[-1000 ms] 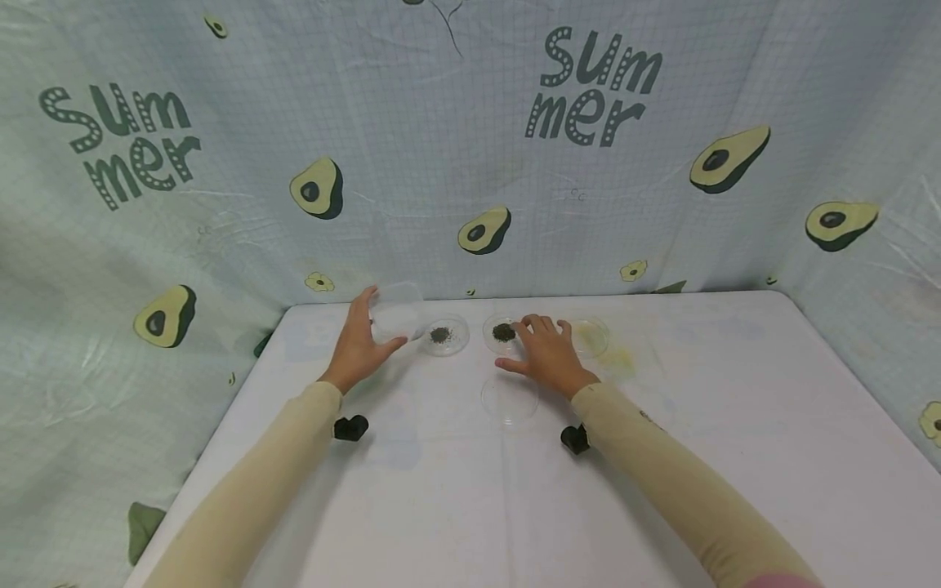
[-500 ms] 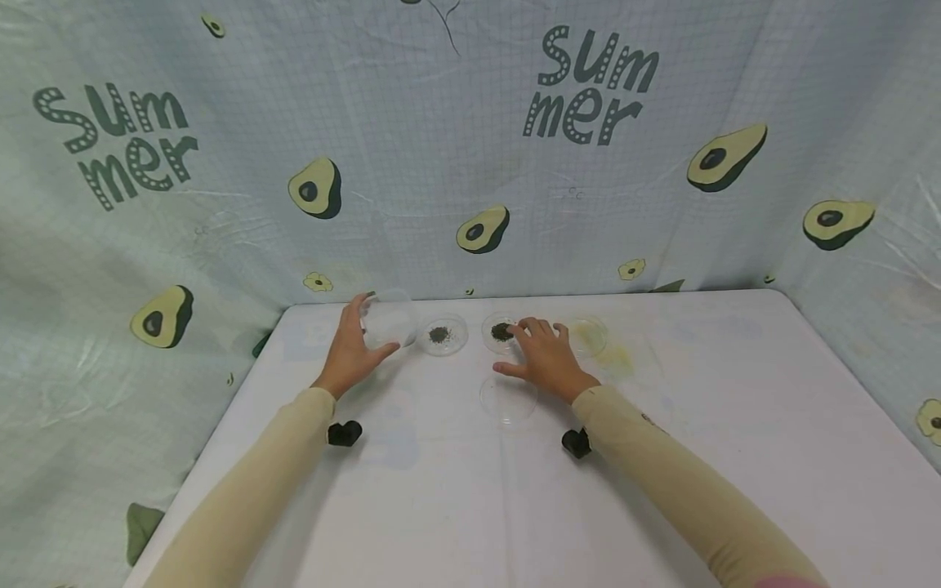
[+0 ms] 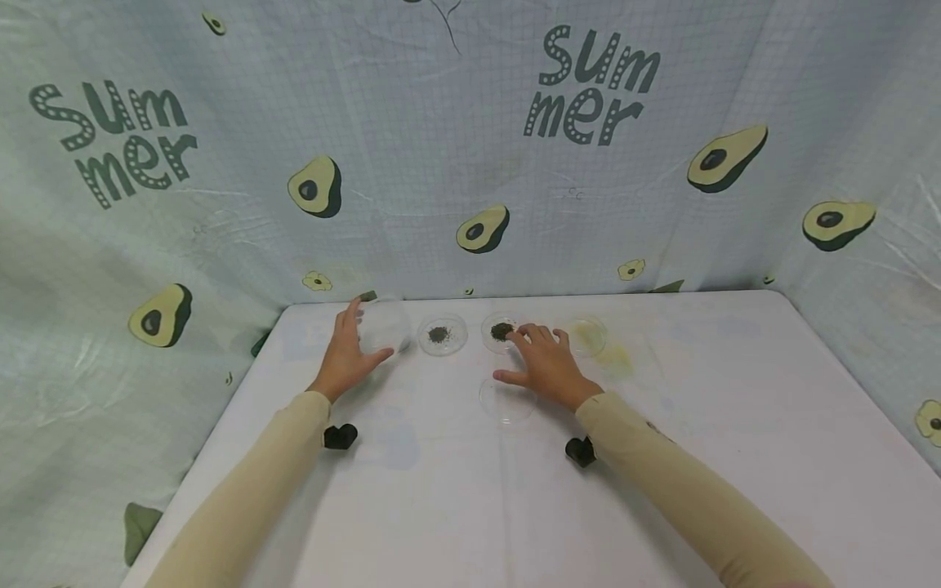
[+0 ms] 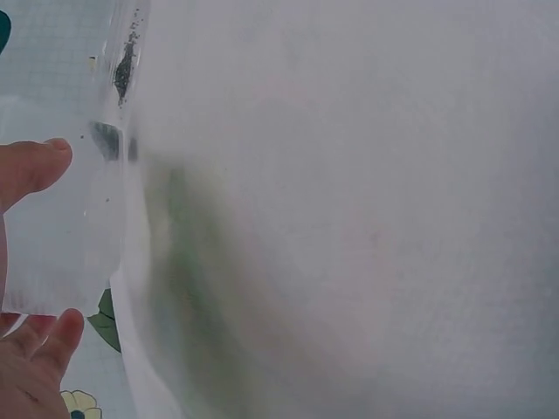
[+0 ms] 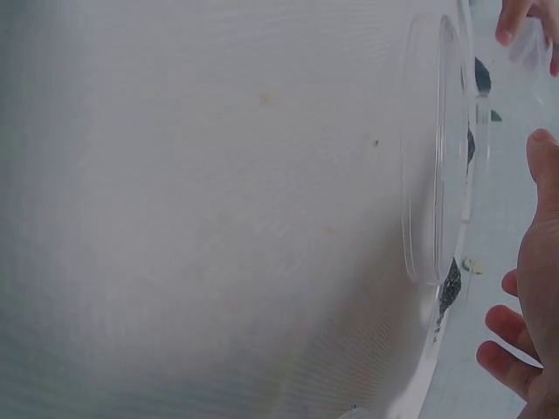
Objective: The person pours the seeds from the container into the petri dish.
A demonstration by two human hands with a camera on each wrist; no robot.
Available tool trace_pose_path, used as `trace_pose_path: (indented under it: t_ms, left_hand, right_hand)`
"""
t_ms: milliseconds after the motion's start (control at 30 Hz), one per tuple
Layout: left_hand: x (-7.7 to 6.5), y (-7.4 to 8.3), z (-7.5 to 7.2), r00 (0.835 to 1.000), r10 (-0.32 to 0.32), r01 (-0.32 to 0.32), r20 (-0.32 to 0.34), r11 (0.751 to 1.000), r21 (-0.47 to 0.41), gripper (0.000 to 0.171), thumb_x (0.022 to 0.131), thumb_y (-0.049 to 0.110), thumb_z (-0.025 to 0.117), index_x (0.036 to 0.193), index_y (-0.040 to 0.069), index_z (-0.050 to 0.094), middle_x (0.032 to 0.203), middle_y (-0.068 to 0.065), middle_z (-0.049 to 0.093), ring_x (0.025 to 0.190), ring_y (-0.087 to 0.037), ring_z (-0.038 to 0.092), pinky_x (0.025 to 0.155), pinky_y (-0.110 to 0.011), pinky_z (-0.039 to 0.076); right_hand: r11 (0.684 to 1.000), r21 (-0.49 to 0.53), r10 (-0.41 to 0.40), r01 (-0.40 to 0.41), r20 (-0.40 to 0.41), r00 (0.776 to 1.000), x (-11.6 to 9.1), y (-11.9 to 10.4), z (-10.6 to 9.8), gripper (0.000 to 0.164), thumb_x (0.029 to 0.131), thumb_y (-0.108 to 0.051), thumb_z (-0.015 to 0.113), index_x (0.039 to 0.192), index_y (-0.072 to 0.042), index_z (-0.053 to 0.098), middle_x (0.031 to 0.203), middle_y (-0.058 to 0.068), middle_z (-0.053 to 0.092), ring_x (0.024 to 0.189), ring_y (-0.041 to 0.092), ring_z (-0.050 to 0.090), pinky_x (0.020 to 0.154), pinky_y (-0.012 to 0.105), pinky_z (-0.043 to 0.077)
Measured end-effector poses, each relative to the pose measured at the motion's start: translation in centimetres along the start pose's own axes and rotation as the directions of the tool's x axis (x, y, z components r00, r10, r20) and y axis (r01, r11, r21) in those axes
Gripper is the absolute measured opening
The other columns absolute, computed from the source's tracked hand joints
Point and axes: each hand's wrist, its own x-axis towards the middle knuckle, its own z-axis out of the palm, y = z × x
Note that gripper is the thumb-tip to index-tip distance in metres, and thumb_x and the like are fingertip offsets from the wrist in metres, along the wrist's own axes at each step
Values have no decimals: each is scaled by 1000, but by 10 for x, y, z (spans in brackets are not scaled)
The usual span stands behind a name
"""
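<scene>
My left hand (image 3: 345,355) grips a clear, cup-like container (image 3: 384,324) between thumb and fingers, raised near the table's back left. A small dark clump (image 4: 106,140) shows at the container's lower corner in the left wrist view. To its right is a clear petri dish (image 3: 462,341) holding a small heap of dark crumbs (image 3: 439,334). Another clear dish (image 3: 488,343) bears dark green crumbs (image 3: 501,331). Beside that dish, my right hand (image 3: 547,365) hovers with fingers apart, and its fingertips overlap the dish's right side in the head view. Nothing shows in its grasp.
A clear round dish or lid (image 3: 506,418) lies in front of the right hand. Behind that hand stands a dish with a yellowish tint (image 3: 588,335), close to a yellow stain (image 3: 616,359) on the white table (image 3: 441,506). A printed curtain (image 3: 412,163) rises behind the table's back edge.
My left hand has moved slightly left and toward me with the container, away from the crumb dish. The right hand has barely shifted; the dishes stay in place.
</scene>
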Motion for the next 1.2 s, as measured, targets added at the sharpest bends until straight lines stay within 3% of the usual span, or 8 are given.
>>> trace_pose_path:
  t_ms: [367, 733, 1033, 1200]
  left_hand:
    - [-2, -4, 0, 996, -67, 67, 57, 998, -6, 104, 85, 31, 74, 155, 10, 0, 151, -23, 20, 139, -40, 31, 108, -57, 37]
    - [-1, -8, -1, 983, -148, 148, 109, 989, 6, 106, 87, 37, 71, 155, 12, -6, 153, -25, 16, 132, -43, 38, 108, -59, 35]
    - [6, -11, -9, 977, -139, 131, 161, 990, 58, 113, 82, 68, 60, 156, 12, -4, 159, -23, 4, 144, -45, 19, 114, -63, 24]
    - [9, -6, -11, 977, -137, 131, 162, 990, 45, 104, 85, 71, 51, 156, 10, 6, 160, -21, 5, 146, -43, 18, 115, -62, 22]
  right_hand:
    - [998, 37, -53, 54, -21, 998, -10, -3, 2, 76, 82, -66, 62, 138, -17, 51, 135, 9, 50, 128, 29, 46, 106, 61, 30]
    - [996, 9, -86, 86, -54, 995, -18, -4, 7, 75, 79, -65, 65, 134, -14, 54, 129, 9, 53, 121, 29, 49, 100, 59, 35]
    - [997, 15, -70, 69, 33, 997, -27, -12, 4, 83, 78, -70, 63, 139, -16, 50, 134, 8, 52, 124, 28, 48, 104, 58, 33]
    - [995, -9, -99, 100, 44, 994, -33, -15, 4, 91, 73, -74, 64, 141, -16, 49, 133, 7, 51, 121, 26, 51, 99, 55, 36]
